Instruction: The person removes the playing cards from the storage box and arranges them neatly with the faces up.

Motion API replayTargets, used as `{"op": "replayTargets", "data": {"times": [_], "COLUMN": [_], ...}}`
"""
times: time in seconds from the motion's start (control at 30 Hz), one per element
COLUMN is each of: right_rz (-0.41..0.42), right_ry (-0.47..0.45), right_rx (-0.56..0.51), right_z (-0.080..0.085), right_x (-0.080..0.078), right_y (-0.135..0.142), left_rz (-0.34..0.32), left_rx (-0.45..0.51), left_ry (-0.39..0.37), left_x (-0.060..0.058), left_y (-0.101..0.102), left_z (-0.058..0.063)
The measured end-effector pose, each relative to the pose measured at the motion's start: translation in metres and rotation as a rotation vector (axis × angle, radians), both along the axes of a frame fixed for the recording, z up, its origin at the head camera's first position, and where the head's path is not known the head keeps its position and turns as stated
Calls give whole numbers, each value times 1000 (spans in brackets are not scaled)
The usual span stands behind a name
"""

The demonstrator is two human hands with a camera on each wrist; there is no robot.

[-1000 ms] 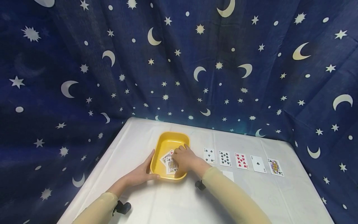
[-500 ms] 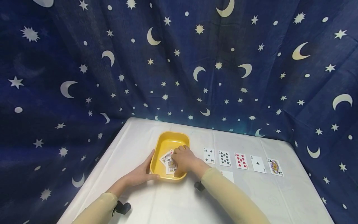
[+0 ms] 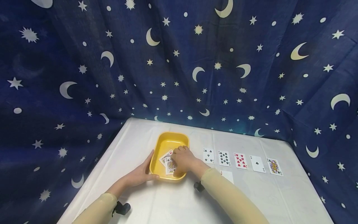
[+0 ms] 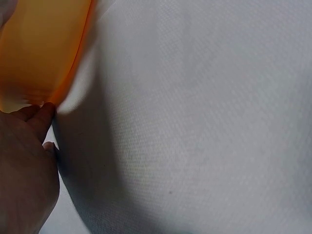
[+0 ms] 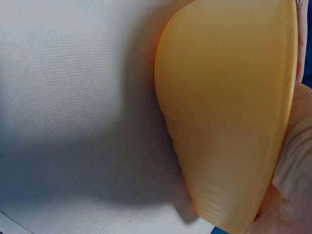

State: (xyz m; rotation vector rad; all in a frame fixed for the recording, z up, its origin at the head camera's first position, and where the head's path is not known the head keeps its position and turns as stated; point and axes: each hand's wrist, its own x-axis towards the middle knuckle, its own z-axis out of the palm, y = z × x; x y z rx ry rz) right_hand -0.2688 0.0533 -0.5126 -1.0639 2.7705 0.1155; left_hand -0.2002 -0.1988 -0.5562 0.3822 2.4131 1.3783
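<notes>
On the white table stands a yellow tray (image 3: 159,140), with a few playing cards (image 3: 170,165) lying face up in its near half. One shows a court figure and a black suit; a tilted one beneath it shows a red mark. My left hand (image 3: 142,171) lies against the tray's near left corner, fingers along the outer left side and thumb along the front. My right hand (image 3: 183,160) reaches over the right rim into the tray, its bent fingers at the right edge of the cards. Whether it pinches a card I cannot tell, because the hand hides its fingertips.
Right of the tray several playing cards lie face up in a row, from a black spades card (image 3: 208,155) through a hearts card (image 3: 240,161) to a court card (image 3: 275,167). Another card (image 3: 227,176) lies partly behind the right sleeve (image 3: 232,196). A starry blue cloth hangs around the table.
The right forearm has shifted slightly left, so a little more of the card beside the sleeve shows. The hands, the tray and the cards in it keep their places.
</notes>
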Motion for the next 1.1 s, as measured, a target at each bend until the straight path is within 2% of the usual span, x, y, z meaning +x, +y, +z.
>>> {"op": "replayTargets", "data": {"times": [0.33, 0.53, 0.63, 0.9, 1.1], "right_rz": [-3, -6, 7, -2, -29], "right_ry": [1, -35, -25, -7, 5], "right_rx": [-3, -58, -85, -165, -237], "right_z": [-1, 1, 4, 24, 41], "right_x": [0, -1, -3, -4, -3], "right_y": [0, 4, 7, 19, 39], "left_rz": [-7, -7, -5, 3, 14], "left_rx": [8, 4, 2, -5, -19], "left_ry": [-2, 2, 1, -4, -8], "left_x": [0, 1, 1, 2, 1], "left_y": [0, 0, 0, 1, 2], "left_z": [3, 3, 3, 3, 0]}}
